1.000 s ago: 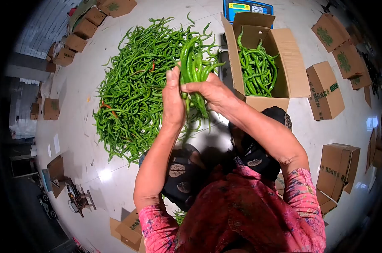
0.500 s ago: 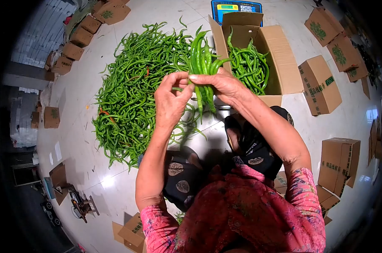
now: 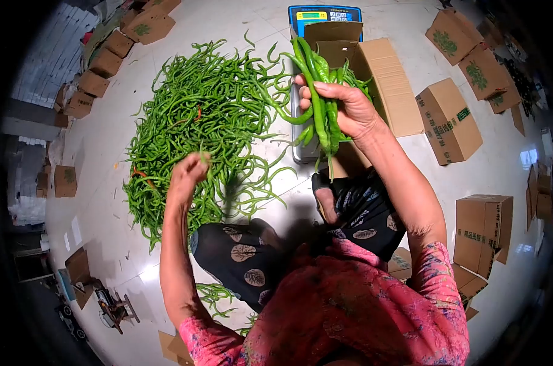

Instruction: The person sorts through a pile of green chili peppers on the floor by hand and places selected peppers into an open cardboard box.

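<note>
A bunch of long green peppers [image 3: 330, 116] is gripped in my right hand [image 3: 348, 105], held up in front of the open cardboard box [image 3: 391, 85]. More green peppers lie inside that box, partly hidden by the bunch and my hand. My left hand [image 3: 190, 174] hangs over the lower part of the big pepper pile [image 3: 197, 116], its fingers closed; a small blurred green bit shows at the fingertips, too unclear to name. A few red peppers show among the green ones in the pile.
Behind the box stands a blue scale [image 3: 325, 13] with a lit display. Closed cartons [image 3: 450, 122] stand on the right, others [image 3: 93, 83] at the upper left. A small wooden stool [image 3: 114, 308] is at the lower left. Loose peppers [image 3: 214, 294] lie beside my leg.
My left hand has come away from the bunch and moved left and down over the pile. My right hand still holds the bunch, now raised in front of the box. The view has shifted slightly.
</note>
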`<action>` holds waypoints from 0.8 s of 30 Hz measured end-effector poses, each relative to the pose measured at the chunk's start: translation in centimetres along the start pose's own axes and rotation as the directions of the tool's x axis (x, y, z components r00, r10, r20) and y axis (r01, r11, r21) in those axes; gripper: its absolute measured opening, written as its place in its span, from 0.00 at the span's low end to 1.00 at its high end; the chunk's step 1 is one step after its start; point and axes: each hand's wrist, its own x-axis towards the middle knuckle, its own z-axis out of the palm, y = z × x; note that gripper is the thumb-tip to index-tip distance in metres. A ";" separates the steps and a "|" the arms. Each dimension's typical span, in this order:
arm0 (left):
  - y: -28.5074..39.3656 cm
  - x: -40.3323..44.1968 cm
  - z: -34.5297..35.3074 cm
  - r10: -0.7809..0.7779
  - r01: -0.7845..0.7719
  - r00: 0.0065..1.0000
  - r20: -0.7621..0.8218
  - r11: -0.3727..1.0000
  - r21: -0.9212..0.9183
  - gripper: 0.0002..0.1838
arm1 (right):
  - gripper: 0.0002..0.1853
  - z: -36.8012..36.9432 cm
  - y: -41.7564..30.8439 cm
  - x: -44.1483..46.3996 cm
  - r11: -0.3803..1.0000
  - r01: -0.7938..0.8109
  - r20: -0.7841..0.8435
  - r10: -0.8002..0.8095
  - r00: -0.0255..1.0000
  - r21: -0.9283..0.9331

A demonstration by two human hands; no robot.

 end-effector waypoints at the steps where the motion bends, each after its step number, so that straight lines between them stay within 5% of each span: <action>1: -2.5 -0.7 -1.1 0.004 -0.004 1.000 -0.005 0.996 0.093 0.14 | 0.21 0.0 -0.2 -0.2 1.000 0.000 0.003 0.000 1.000 0.023; 4: -13.5 -3.1 -4.1 -0.017 0.009 0.999 0.029 0.967 0.254 0.06 | 0.21 -0.4 -0.8 -0.4 1.000 0.021 0.016 -0.021 1.000 0.010; 5: -20.0 -4.2 -5.1 0.102 -0.123 0.991 0.081 0.933 0.339 0.08 | 0.22 -0.4 -1.1 -0.6 0.999 0.037 0.008 -0.037 0.999 -0.025; 9: -28.4 -11.9 -2.7 -0.199 0.170 0.979 0.032 0.901 0.400 0.08 | 0.19 0.2 -2.3 -1.1 0.984 0.078 -0.135 -0.099 0.986 -0.157; 14: -32.1 -18.5 1.4 -0.455 0.442 0.889 -0.045 0.828 0.344 0.08 | 0.18 0.3 -3.0 -1.4 0.976 0.098 -0.230 -0.142 0.963 -0.193; 20: -32.6 -20.9 4.6 -0.554 0.550 0.829 -0.075 0.786 0.281 0.08 | 0.22 3.1 -5.0 -1.5 0.946 0.238 -0.096 -0.264 0.960 -0.218; 24: -32.4 -21.0 5.4 -0.562 0.563 0.823 -0.085 0.787 0.254 0.08 | 0.19 4.6 -8.2 -1.8 0.755 0.223 -0.152 -0.392 0.907 -0.617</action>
